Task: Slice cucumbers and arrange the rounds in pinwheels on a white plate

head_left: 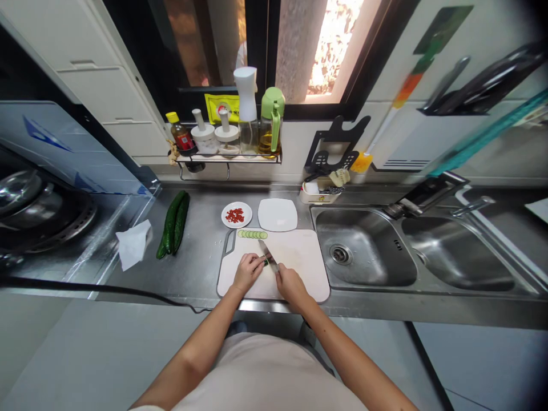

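Note:
A white cutting board (299, 257) lies on the steel counter, with a row of thin green slices (252, 234) along its upper left part. My right hand (291, 285) is closed round the handle of a knife (268, 252), whose blade points up and to the left over the board. Beside the blade, my left hand (248, 272) has its fingers bent on a small dark green cucumber piece (266, 262), mostly hidden by the fingers and blade. Above the board stand a round plate of chopped red pieces (235, 216) and a bare white square plate (277, 214).
Whole cucumbers (172, 225) and a white paper (133, 244) lie to the left, near a stove with a pot (32, 202). A double sink (363, 245) is on the right. Bottles stand on a rack (231, 157) below the window.

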A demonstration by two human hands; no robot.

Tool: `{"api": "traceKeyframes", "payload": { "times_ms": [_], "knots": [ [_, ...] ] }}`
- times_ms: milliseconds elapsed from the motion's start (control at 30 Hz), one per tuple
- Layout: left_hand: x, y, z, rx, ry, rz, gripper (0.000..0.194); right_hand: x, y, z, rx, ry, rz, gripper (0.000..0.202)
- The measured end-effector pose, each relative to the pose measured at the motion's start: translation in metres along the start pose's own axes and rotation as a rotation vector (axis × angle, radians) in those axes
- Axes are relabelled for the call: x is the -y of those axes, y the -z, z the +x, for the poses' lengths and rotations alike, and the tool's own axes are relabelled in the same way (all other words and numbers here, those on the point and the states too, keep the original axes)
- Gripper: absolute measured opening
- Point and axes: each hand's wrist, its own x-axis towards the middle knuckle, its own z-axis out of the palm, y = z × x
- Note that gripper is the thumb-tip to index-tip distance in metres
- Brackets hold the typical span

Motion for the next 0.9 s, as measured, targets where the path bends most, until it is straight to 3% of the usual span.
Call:
{"api": "traceKeyframes", "payload": {
  "times_ms": [600, 900],
  "knots": [
    [-0.002, 0.001, -0.001, 0.014, 0.004, 0.015, 0.024, 0.007, 0.001, -0.002, 0.022, 0.0, -0.03, 0.026],
    [0.0, -0.001, -0.001, 0.011, 0.007, -0.006, 0.024, -0.002, -0.004, -0.017, 0.068, -0.007, -0.033, 0.025]
  ]
}}
